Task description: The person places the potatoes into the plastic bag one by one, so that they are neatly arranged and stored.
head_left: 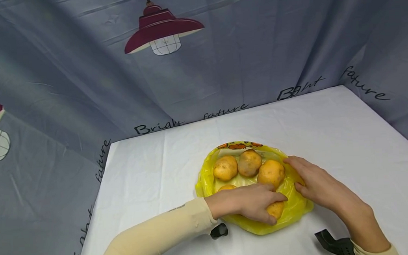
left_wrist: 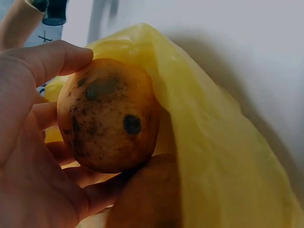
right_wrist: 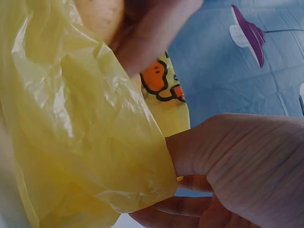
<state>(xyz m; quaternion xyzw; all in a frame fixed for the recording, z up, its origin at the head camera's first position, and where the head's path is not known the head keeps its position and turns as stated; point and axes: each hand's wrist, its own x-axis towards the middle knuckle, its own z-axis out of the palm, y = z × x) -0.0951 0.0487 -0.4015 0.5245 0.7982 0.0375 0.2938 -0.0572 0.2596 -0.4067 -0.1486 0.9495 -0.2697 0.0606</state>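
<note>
A yellow plastic bag (head_left: pixel 298 206) lies spread on the white table, its mouth rolled wide around several potatoes (head_left: pixel 250 163). Inside it, near the front right, my left hand (head_left: pixel 255 203) grips a potato (left_wrist: pixel 111 116). That potato has dark spots, with the thumb on one side and the fingers curled round the other. Another potato (left_wrist: pixel 149 194) lies just below it in the left wrist view. My right hand (head_left: pixel 318 184) pinches the bag's right rim, the thumb inside the mouth and the fingers (right_wrist: pixel 183 205) outside. The palm side of the left hand is hidden in the head view.
White cloth covers the table (head_left: pixel 139 167). Behind and beside it hangs a grey-blue curtain (head_left: pixel 248 53) printed with red lamps and lettering. A black wrist mount (head_left: pixel 334 244) sits below the right wrist, and another dark piece (head_left: pixel 219 231) under the left.
</note>
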